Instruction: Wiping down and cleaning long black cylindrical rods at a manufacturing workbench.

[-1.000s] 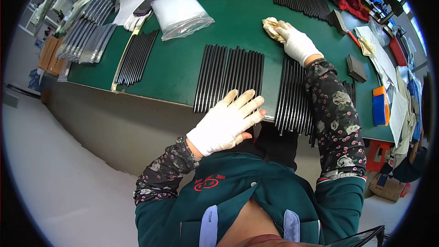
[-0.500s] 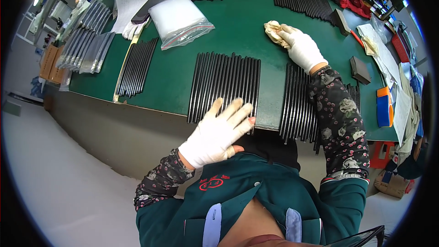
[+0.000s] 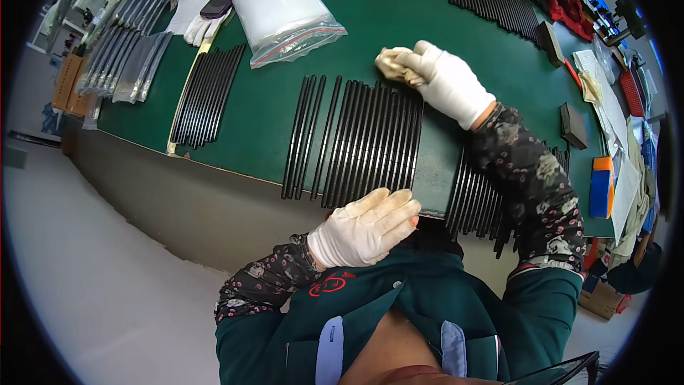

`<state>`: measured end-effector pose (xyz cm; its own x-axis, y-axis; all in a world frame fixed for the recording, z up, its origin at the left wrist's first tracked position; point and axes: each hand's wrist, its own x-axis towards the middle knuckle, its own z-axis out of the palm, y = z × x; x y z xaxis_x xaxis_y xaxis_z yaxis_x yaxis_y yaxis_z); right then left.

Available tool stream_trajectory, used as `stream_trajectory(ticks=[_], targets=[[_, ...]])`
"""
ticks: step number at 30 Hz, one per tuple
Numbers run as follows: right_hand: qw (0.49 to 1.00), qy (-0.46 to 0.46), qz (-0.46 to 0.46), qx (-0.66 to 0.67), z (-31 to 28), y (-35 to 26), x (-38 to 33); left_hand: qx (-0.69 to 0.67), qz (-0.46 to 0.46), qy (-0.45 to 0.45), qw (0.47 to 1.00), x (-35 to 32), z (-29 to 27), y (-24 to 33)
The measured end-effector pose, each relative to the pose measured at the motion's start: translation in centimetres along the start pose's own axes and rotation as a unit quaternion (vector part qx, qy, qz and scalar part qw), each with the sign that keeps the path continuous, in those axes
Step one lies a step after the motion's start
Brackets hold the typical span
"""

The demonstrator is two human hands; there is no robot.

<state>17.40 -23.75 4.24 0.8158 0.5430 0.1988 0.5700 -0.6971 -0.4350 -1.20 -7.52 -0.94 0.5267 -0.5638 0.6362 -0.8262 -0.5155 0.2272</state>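
Note:
A row of slim black rods lies side by side in front of me, with several rods spaced apart at its left end. My left hand, in a white glove with some bare fingertips, lies with fingers stretched out at the rods' near ends. My right hand, also white-gloved, is closed on a crumpled beige cloth near the row's far ends. Under my right forearm, partly hidden, lies another group of black rods, jutting over the table's near edge.
More black rods lie left, others far right. A clear bag with white contents is beyond the row. Bagged rods are stacked at far left. A dark block and an orange-blue tape roll sit right.
My right hand has moved left with the cloth toward the row's far ends. My left hand has shifted right and its fingers have come together. Gaps now show between the leftmost rods.

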Motion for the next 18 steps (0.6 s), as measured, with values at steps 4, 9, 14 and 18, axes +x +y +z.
stream_trajectory(ticks=[4, 9, 14, 18], targets=[[0.939, -0.035, -0.338, 0.046, -1.0, -6.6, -4.2, 0.012, -0.013, -0.028, 0.999, -1.0, -0.4, 0.3], [0.982, -0.084, -0.123, 0.113, 0.4, -2.1, -0.9, 0.013, 0.002, -0.029, 0.999, 0.0, -0.2, 0.3], [0.961, -0.001, -0.274, 0.046, -0.3, -4.3, -2.7, 0.017, 0.001, -0.017, 1.0, -0.1, 0.0, 0.2], [0.905, -0.123, -0.167, 0.372, 2.6, -4.9, -4.2, 0.036, 0.005, -0.032, 0.999, -0.6, -0.6, 0.5]])
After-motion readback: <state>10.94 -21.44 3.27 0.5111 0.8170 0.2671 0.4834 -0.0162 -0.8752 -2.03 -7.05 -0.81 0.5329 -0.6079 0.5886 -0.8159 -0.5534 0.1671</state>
